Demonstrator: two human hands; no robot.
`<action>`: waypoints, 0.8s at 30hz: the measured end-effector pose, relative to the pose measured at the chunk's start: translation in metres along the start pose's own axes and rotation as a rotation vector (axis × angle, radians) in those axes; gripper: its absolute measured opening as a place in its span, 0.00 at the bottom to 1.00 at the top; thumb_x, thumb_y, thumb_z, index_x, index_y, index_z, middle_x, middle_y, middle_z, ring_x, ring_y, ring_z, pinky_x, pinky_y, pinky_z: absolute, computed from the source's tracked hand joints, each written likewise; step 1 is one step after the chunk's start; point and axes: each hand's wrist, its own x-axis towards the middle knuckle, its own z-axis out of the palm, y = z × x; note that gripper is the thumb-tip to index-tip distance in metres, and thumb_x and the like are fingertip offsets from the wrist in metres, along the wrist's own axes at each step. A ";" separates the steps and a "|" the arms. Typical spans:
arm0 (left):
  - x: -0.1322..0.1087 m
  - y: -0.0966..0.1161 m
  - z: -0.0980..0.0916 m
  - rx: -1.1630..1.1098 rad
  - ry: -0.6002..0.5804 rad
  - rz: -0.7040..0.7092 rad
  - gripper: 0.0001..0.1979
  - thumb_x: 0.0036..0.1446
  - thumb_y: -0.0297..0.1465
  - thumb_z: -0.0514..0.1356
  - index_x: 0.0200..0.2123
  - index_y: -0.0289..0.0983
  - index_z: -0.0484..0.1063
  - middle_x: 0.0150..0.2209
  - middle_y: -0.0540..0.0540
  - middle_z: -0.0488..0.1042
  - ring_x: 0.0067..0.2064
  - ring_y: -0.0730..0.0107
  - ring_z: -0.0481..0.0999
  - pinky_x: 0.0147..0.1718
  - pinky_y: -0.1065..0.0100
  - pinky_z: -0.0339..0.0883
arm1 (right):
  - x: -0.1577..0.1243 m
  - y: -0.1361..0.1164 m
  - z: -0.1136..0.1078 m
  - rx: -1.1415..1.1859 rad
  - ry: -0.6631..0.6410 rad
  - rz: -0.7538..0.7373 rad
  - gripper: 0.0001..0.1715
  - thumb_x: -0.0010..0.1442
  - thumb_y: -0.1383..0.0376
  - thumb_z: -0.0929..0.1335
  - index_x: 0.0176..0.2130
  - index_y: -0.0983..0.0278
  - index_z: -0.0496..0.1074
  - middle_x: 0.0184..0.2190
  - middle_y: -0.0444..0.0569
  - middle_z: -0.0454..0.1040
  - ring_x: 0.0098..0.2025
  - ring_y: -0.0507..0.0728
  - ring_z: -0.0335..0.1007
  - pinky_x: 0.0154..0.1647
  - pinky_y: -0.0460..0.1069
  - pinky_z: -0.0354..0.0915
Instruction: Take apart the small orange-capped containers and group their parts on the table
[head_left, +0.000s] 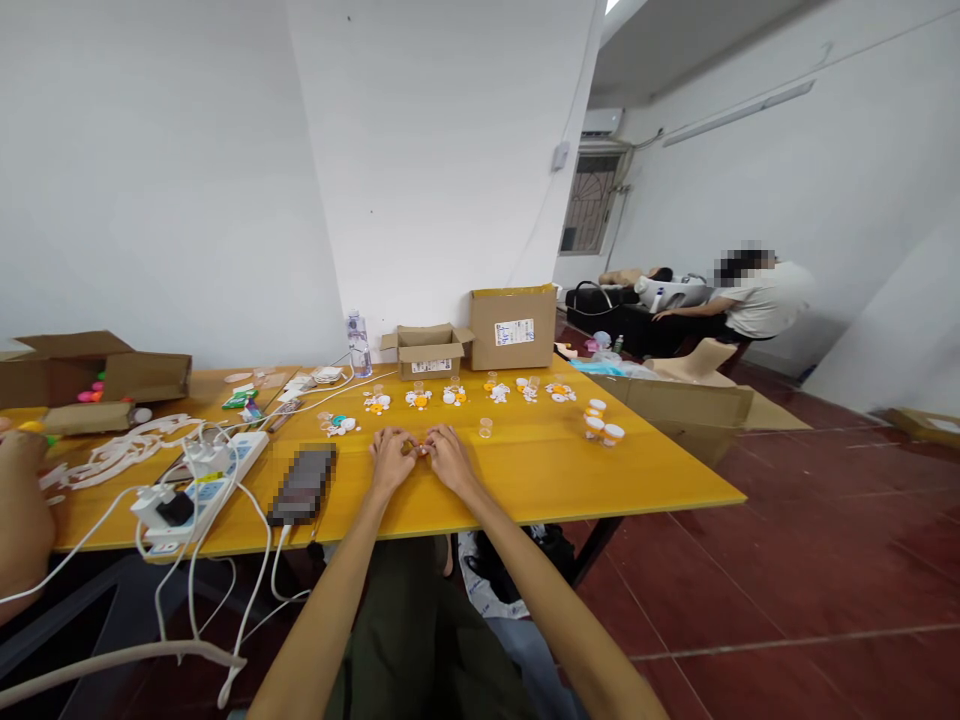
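My left hand [391,456] and my right hand [448,455] rest together on the yellow table [570,470], fingertips meeting around a tiny white and orange part [422,450] pinched between them. Beyond my hands lies a row of small white and orange pieces [450,396] with little clear cups [485,427] among them. Three small orange-filled jars with white lids [602,421] stand to the right.
A phone [303,484], a white power strip [201,487] with cables, a water bottle [358,343] and cardboard boxes [513,327] sit on the table. Another person's arm [21,500] is at the far left. A seated person [750,295] is at the back right, above red floor.
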 end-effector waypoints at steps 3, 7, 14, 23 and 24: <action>0.001 -0.003 0.002 -0.005 0.013 0.018 0.05 0.50 0.28 0.62 0.27 0.44 0.77 0.43 0.43 0.75 0.51 0.51 0.66 0.48 0.54 0.61 | 0.000 0.000 0.000 0.015 0.006 0.003 0.11 0.59 0.73 0.65 0.31 0.60 0.73 0.41 0.50 0.73 0.45 0.58 0.68 0.50 0.52 0.64; 0.002 -0.005 0.002 -0.002 0.009 0.009 0.05 0.50 0.28 0.62 0.27 0.44 0.77 0.42 0.44 0.74 0.50 0.52 0.66 0.48 0.55 0.61 | 0.000 0.000 0.000 0.039 0.007 0.017 0.09 0.59 0.72 0.67 0.30 0.60 0.73 0.41 0.50 0.73 0.45 0.58 0.68 0.50 0.52 0.64; 0.001 -0.002 0.000 -0.001 -0.006 -0.010 0.06 0.50 0.26 0.62 0.28 0.44 0.77 0.41 0.44 0.74 0.49 0.53 0.67 0.47 0.56 0.60 | 0.001 -0.001 -0.002 0.076 -0.006 0.046 0.09 0.58 0.74 0.67 0.30 0.61 0.72 0.39 0.49 0.74 0.44 0.56 0.68 0.48 0.51 0.64; 0.000 0.000 -0.001 -0.009 0.012 -0.008 0.06 0.50 0.27 0.62 0.27 0.44 0.78 0.43 0.43 0.74 0.51 0.50 0.65 0.48 0.55 0.60 | 0.001 -0.003 -0.003 0.013 -0.020 0.050 0.09 0.59 0.73 0.66 0.31 0.60 0.73 0.39 0.49 0.75 0.44 0.57 0.69 0.47 0.50 0.64; 0.001 0.000 -0.001 -0.012 0.013 -0.009 0.06 0.49 0.27 0.61 0.27 0.44 0.78 0.43 0.43 0.74 0.51 0.50 0.66 0.48 0.54 0.60 | 0.002 -0.004 -0.004 -0.009 -0.030 0.054 0.09 0.59 0.73 0.66 0.31 0.60 0.73 0.39 0.50 0.75 0.44 0.57 0.70 0.47 0.50 0.64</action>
